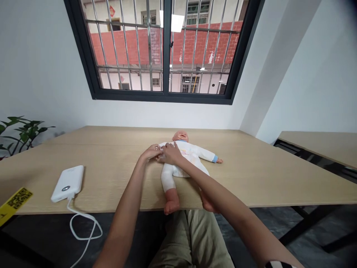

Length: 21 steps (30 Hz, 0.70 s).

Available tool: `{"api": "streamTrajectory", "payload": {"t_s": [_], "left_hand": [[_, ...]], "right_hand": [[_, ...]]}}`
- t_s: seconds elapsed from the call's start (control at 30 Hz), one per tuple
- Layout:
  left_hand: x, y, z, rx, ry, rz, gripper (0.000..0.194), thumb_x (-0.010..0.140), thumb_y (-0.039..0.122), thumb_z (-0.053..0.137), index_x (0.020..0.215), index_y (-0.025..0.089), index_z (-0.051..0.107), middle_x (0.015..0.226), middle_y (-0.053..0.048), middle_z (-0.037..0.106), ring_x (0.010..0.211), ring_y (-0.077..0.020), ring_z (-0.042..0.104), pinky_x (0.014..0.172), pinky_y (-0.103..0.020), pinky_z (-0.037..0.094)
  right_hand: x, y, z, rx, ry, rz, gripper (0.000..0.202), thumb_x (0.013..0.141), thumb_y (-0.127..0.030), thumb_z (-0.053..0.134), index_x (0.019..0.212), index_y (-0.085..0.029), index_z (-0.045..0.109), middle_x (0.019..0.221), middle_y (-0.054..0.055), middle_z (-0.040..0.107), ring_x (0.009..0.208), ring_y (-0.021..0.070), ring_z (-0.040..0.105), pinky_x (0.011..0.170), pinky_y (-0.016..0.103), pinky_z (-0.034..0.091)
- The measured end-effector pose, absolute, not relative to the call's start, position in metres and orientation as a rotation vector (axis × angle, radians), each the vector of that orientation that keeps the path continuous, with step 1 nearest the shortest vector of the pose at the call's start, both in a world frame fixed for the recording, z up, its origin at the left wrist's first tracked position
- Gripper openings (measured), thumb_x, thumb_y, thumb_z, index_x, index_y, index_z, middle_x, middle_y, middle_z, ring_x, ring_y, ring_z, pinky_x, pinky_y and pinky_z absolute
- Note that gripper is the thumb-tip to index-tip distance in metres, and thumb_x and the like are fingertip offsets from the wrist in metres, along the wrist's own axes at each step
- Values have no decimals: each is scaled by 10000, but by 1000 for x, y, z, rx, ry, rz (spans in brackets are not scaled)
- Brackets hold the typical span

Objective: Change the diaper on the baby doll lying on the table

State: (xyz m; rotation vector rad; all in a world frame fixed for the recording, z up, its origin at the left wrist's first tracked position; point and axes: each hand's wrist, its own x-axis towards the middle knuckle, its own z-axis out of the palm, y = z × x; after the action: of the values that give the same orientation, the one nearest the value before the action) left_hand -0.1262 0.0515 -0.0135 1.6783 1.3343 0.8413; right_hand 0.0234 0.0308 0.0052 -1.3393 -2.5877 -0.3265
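Doll (182,156) lies face up on the wooden surface (117,167), directly beneath both hands. Left hand (150,152) pinches the white sleeve (fingers closed on fabric). Right hand (170,152), fingers curled, grips the same sleeve, touching the left.

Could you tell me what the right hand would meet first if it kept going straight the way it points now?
Probably the left hand: the right hand points left across the doll, fingertips apparently already touching it.
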Motion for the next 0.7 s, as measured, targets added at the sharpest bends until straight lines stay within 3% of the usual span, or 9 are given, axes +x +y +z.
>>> {"api": "streamTrajectory", "payload": {"t_s": [0.13, 0.23, 0.4, 0.53, 0.6, 0.7], "left_hand": [[-113, 50, -14, 1547, 1036, 1136, 255, 697, 143, 595, 875, 207, 425, 552, 91, 478, 438, -64, 432, 463, -180, 333], [-98, 49, -16, 1615, 952, 1195, 298, 692, 133, 567, 936, 218, 419, 624, 86, 499, 457, -63, 430, 462, -176, 323], [-73, 48, -27, 1772, 832, 1312, 260, 713, 216, 621, 880, 217, 421, 747, 44, 508, 694, -107, 529, 598, -190, 405], [-64, 53, -38, 1838, 803, 1339, 246, 744, 255, 622, 876, 216, 419, 817, 16, 520, 791, -129, 544, 694, -215, 428], [-64, 56, -42, 1848, 776, 1335, 234, 751, 263, 616, 869, 212, 421, 818, 16, 510, 800, -132, 543, 722, -226, 430], [-63, 57, -44, 1832, 785, 1304, 219, 760, 266, 605, 857, 210, 417, 805, 21, 497, 780, -128, 532, 719, -228, 426]], "right_hand": [[36, 22, 11, -1515, -2294, -318, 495, 810, -512, 606, 1098, -112, 557, 1177, 225, 564, 1116, 357, 514, 932, 483, 380], [51, 27, 12, -1569, -2251, 39, 532, 699, -501, 720, 1041, -123, 570, 1082, 190, 617, 973, 314, 580, 814, 391, 433], [80, 48, 4, -1329, -2131, 721, 447, 594, -338, 798, 948, -151, 601, 739, 12, 634, 674, 158, 566, 607, 250, 398], [93, 53, -4, -1040, -1973, 1179, 434, 532, -222, 800, 915, -156, 606, 735, -28, 617, 678, 108, 564, 646, 218, 430], [97, 49, -6, -971, -1869, 1278, 437, 531, -202, 791, 923, -157, 601, 755, -35, 604, 688, 91, 557, 653, 202, 431], [99, 44, -7, -990, -1804, 1241, 397, 562, -187, 762, 927, -161, 606, 710, -56, 557, 592, 64, 483, 542, 171, 357]]}}
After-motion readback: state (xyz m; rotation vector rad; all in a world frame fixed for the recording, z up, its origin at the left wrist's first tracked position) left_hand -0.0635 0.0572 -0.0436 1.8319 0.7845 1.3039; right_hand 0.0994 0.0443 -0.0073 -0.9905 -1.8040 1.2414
